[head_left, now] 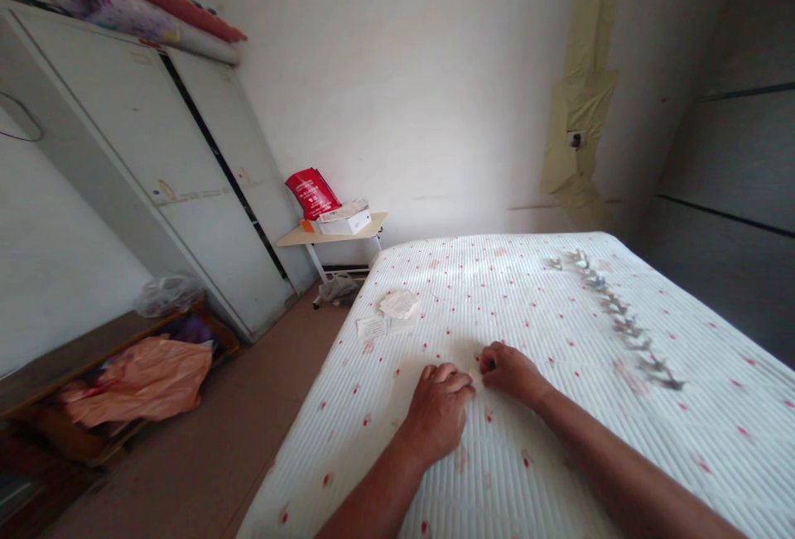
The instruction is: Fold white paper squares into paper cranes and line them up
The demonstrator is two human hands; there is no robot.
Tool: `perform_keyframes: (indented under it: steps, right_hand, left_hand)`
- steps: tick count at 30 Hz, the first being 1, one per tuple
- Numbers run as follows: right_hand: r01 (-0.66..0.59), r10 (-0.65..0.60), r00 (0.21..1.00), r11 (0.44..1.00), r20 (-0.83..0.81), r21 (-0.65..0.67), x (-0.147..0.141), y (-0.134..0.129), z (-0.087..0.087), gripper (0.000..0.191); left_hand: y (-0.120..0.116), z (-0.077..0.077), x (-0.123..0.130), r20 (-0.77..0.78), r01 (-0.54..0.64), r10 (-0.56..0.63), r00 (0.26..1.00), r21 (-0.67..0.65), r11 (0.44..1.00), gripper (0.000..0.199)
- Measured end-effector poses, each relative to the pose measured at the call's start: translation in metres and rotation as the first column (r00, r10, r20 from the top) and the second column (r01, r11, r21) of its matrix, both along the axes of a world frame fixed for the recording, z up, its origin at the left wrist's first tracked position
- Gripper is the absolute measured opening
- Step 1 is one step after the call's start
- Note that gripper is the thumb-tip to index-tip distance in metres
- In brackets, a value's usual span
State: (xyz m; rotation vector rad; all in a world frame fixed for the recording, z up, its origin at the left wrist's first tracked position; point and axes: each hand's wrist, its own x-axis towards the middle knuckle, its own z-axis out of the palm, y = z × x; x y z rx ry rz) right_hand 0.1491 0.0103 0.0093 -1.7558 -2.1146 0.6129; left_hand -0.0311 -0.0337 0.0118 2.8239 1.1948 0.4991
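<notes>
My left hand (440, 406) rests low over the bed, its fingers bent and closed. Just to its right, my right hand (509, 369) is curled, with thumb and fingertips pinched together. A small pale piece of paper (475, 376) shows faintly between the fingertips of both hands; most of it is hidden. Beyond my left hand lie several loose printed paper sheets (397, 311). Off to the right, several small folded paper figures (621, 320) stand in a slanting row; they look blurred.
The bed (497, 274) has a white ribbed cover with red dots. Behind it, a small table (291, 238) carries a red bag (312, 193) and a white box (345, 223). A grey cabinet (186, 133) and a wooden bench (37, 382) with an orange plastic bag (146, 377) stand left.
</notes>
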Motion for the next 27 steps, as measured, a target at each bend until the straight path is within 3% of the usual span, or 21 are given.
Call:
perform_keyframes:
  steps: [8, 11, 17, 27]
  right_hand:
    - [0.021, -0.039, 0.979, 0.996, -0.202, -0.089, 0.013, 0.006, -0.001, 0.014]
    - [0.028, -0.036, 0.991, 0.998, -0.131, -0.058, 0.008, 0.002, -0.001, 0.005]
    - [0.077, -0.080, 0.995, 0.996, 0.062, 0.042, -0.007, -0.008, 0.001, 0.010]
    - [0.008, -0.008, 1.000, 1.000, 0.009, 0.008, 0.005, 0.002, -0.003, 0.013]
  left_hand:
    - [0.000, -0.004, 0.000, 0.023, 0.000, 0.001, 1.000, -0.012, 1.000, 0.021]
    - [0.001, -0.004, 0.000, 0.030, 0.006, -0.006, 1.000, -0.006, 1.000, 0.022]
    - [0.002, -0.005, 0.000, 0.036, 0.007, -0.008, 0.999, 0.021, 1.000, 0.024]
    - [0.002, -0.008, 0.000, 0.079, 0.007, -0.008, 0.997, 0.008, 1.000, 0.021]
